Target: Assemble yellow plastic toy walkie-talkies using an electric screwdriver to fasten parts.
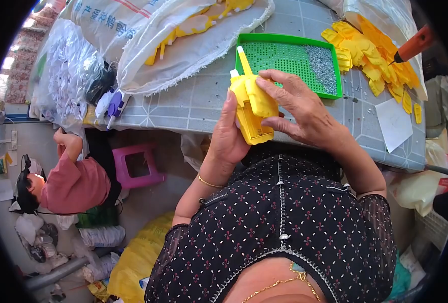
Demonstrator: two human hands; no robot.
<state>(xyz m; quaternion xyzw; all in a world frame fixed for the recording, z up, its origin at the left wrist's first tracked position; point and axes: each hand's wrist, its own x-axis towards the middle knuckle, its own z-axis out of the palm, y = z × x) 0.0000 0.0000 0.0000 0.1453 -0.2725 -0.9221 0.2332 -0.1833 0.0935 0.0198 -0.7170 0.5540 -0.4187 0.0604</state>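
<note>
My left hand (pixel 227 129) is closed around a yellow plastic toy shaped like a walkie-talkie (pixel 239 91), held tilted above the table's front edge. A white-tipped antenna rises from its top, beside a short white knob. An open, box-like hollow shows at its lower end. My right hand (pixel 302 111) grips the toy's right side, index finger near the top and thumb lower down, around a rounded yellow part (pixel 262 101). Whether that part is loose or joined to the body I cannot tell. Just behind the hands lies a green perforated tray (pixel 274 56) with small silvery screws (pixel 321 68) at its right end.
Yellow plastic pieces (pixel 373 55) are heaped at the right, near an orange, black-tipped screwdriver-like tool (pixel 416 43). A white woven sack (pixel 193 60) holds more yellow parts. White paper (pixel 394 123) lies at the right edge. A person in pink (pixel 77 184) is at the left, by a pink stool (pixel 139 165).
</note>
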